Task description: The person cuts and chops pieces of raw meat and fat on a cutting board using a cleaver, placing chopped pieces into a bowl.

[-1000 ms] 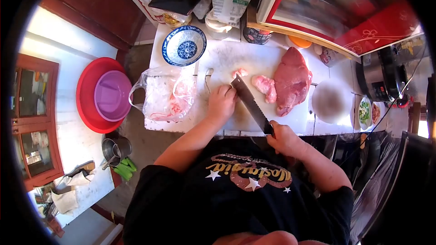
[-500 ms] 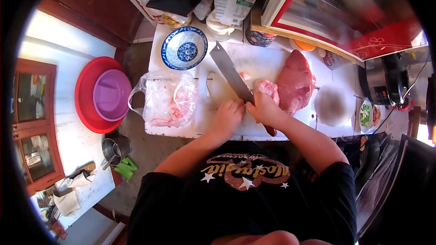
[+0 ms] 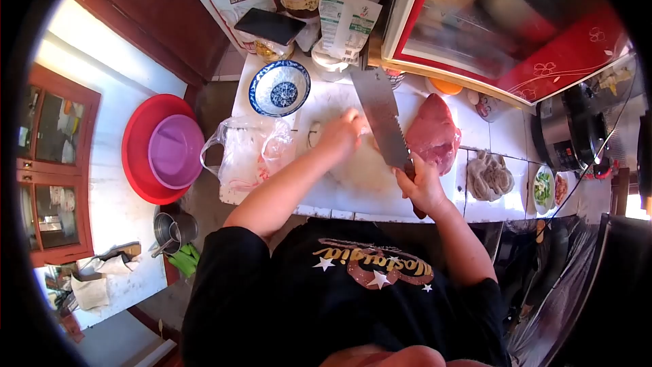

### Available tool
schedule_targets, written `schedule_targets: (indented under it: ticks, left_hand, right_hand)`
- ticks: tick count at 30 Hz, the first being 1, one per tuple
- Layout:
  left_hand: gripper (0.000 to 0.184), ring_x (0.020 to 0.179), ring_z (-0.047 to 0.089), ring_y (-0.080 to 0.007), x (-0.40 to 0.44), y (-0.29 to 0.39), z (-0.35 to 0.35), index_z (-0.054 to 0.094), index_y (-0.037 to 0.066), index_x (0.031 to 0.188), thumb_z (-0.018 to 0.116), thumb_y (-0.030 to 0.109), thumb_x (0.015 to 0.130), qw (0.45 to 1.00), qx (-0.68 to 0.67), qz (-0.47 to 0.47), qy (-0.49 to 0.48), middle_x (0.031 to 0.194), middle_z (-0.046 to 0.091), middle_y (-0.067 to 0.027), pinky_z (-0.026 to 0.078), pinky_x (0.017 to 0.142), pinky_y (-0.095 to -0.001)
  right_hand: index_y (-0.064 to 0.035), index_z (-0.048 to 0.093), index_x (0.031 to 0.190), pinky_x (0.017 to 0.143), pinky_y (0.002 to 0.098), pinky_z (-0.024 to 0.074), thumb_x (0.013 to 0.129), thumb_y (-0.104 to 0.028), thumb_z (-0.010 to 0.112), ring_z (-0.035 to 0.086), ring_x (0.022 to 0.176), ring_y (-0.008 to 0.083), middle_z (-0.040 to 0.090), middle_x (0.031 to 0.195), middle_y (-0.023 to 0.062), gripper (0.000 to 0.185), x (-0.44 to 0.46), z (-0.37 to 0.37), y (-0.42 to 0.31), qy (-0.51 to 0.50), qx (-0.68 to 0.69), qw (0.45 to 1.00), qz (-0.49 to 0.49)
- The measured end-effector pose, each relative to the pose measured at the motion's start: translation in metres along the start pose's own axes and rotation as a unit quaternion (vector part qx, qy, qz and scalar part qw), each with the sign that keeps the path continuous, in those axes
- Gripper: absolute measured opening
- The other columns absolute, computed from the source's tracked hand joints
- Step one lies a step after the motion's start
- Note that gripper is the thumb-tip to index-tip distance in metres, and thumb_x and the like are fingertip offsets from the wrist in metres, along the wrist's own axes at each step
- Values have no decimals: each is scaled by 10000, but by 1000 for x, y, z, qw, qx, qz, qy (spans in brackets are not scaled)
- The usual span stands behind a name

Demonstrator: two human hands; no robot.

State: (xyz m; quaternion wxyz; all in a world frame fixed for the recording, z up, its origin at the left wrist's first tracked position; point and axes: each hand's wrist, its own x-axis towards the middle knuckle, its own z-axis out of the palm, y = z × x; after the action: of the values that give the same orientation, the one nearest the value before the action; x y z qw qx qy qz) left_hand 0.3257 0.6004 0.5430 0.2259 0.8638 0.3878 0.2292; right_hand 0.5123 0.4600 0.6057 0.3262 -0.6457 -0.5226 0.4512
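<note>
My right hand grips a cleaver by its wooden handle. Its broad blade tilts up and away over the white cutting board. My left hand is over the board, left of the blade, with its fingers curled in; a pale bit shows at the fingertips, too small to name. Right of the blade lies a large pink slab of raw meat, touched by neither hand. A clear plastic bag with reddish smears lies left of the board.
A blue-and-white bowl stands at the back left, near a phone atop a jar. Right of the board are a crumpled grey cloth and a plate of greens. A red-framed glass cabinet borders the back right.
My left hand has left the cleaver and moved forward to where a small meat piece lay. The cleaver has shifted right and now hides the spot beside the slab. The view has shifted slightly.
</note>
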Motion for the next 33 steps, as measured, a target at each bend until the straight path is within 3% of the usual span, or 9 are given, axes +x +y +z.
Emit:
schedule_targets:
  ticks: [5,12,18,21,22,27,30,31,33]
  left_hand:
    - [163,808,601,-319,-1,-4,7,584,72,898,591,45,737,993,86,17,-81,914,557,-100,487,663,-417]
    - [148,752,583,-309,12,24,11,581,95,859,637,118,724,981,-194,0,-23,867,552,-90,481,655,-399]
    - [157,779,600,-309,15,15,46,600,109,829,670,180,707,999,22,15,-43,888,577,-107,492,666,-403]
    - [153,722,616,-259,13,10,42,613,99,844,661,159,712,995,-89,34,-21,826,597,-107,489,631,-375]
    - [140,680,609,-220,12,4,33,617,91,848,640,123,714,976,-194,-74,-61,785,600,-96,481,600,-354]
    - [129,608,571,-100,12,-18,-66,621,76,876,626,41,752,924,-325,-201,-9,722,600,-29,468,538,-270]
    - [134,635,574,-87,22,-43,-114,615,82,910,638,43,784,956,-218,-86,173,725,593,-14,477,567,-259]
    - [114,635,584,-113,19,-39,-129,611,79,911,636,87,800,957,-164,-131,201,731,604,-37,473,592,-274]
    - [163,712,615,-267,18,-71,-137,607,80,930,642,154,790,971,25,-78,225,788,627,-116,484,655,-325]
  right_hand:
    - [-1,519,1032,464,257,407,870,-68,551,490,524,76,548,645,29,178,-20,-14,9,39,55,998,8]
    - [26,505,1056,441,228,395,861,-9,526,492,480,81,523,631,16,200,-60,-34,11,122,92,988,17]
    - [26,529,996,452,256,424,856,-61,552,511,491,90,543,622,32,167,-70,-14,15,105,95,989,52]
    - [40,526,988,449,253,420,854,-55,560,509,489,91,543,620,30,168,-75,-9,18,101,129,985,55]
    - [49,524,994,448,251,418,854,-51,563,508,486,92,543,620,28,177,-75,-8,18,102,153,981,58]
    - [55,512,1021,449,241,413,857,-41,561,502,483,90,557,645,31,197,-75,-9,13,108,137,983,57]
    - [57,511,1040,451,237,413,858,-42,559,505,489,86,559,655,30,213,-74,-7,14,112,161,979,55]
    - [58,510,1046,452,237,413,859,-43,558,506,492,85,560,657,30,218,-74,-6,15,113,166,978,55]
    - [57,511,1043,453,236,413,860,-51,559,506,492,84,558,658,29,217,-74,-5,14,114,155,980,57]
